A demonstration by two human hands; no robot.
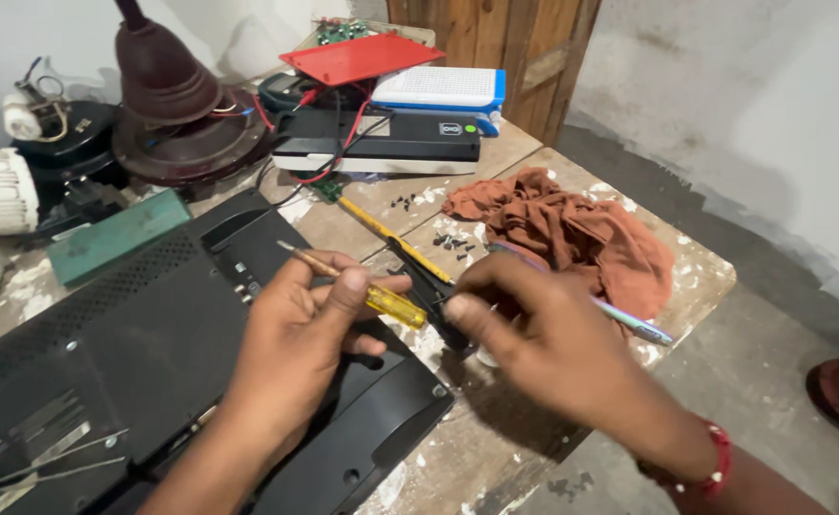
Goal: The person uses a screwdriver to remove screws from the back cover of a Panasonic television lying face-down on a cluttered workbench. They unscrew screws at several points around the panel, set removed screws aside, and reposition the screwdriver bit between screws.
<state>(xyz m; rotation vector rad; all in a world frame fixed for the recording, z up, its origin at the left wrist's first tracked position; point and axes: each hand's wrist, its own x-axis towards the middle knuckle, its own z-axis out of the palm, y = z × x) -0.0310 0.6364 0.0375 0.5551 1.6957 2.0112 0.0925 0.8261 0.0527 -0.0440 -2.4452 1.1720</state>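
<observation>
Currently, the left hand (300, 329) grips a yellow-handled screwdriver (358, 283) over the black plastic monitor back panel (133, 353) lying face-down on the paint-spattered wooden table (496, 458). The right hand (543, 343) pinches a black pen-like tool (429, 291). Removed small dark screws (453, 242) lie beside the rust-brown cloth (582, 234); the panel remains seated.

paint-flecked wooden table (696, 272) | black monitor back (153, 362) | rust-brown rag (582, 234) | loose screws (453, 242)

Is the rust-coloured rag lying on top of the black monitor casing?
No, the rust-coloured rag lies on the bare wooden table, well right of the black monitor casing.
</observation>
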